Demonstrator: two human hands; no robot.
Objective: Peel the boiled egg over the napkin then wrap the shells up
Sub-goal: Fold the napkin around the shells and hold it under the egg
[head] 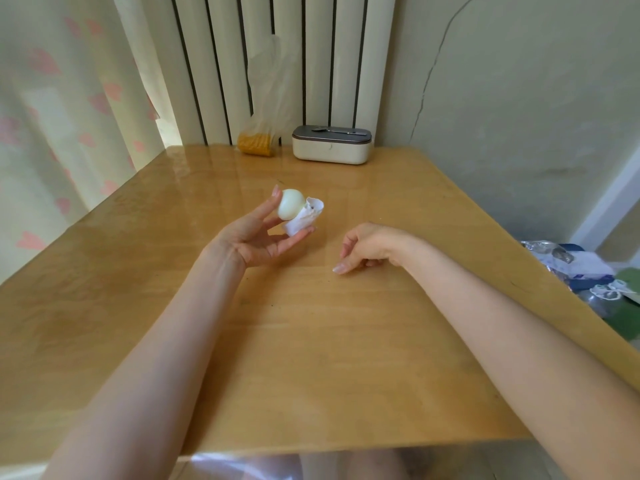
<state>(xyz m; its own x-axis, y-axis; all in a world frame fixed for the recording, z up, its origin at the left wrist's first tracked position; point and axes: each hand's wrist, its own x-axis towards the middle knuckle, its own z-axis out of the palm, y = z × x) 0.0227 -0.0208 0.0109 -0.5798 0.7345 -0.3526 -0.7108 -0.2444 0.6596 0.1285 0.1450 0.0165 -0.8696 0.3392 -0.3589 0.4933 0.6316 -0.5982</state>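
Head view: the egg is fully peeled, smooth, glossy and pale cream, rounded like a small dome. It is held up above the middle of the desk in the left hand, which is turned palm-up. Its fingers are narrow: a long fingertip presses the egg's left side and the others curl in beneath it. Touching the egg on its right is the napkin, white, crumpled paper folded into a small, creased bundle with an open, ragged top. A lower finger of the same hand props it from underneath. Whether any shell is inside cannot be told.

The right hand is near, to the right and apart from the bundle. It is low over the desk, its fingers loosely curled and holding nothing, one long-nailed fingertip pointing down toward the wood.

The desk is light, honey-coloured wood under a shiny clear covering that reflects the light. At its far edge stands a rounded oblong box, cream with a dark lid. Just beside it is a thin, translucent plastic bag with something yellow in its bottom. Behind them are a white ribbed radiator, a sheer curtain with pink hearts on the left, and a cracked, pale wall. Crumpled packaging lies beyond the desk's right edge.
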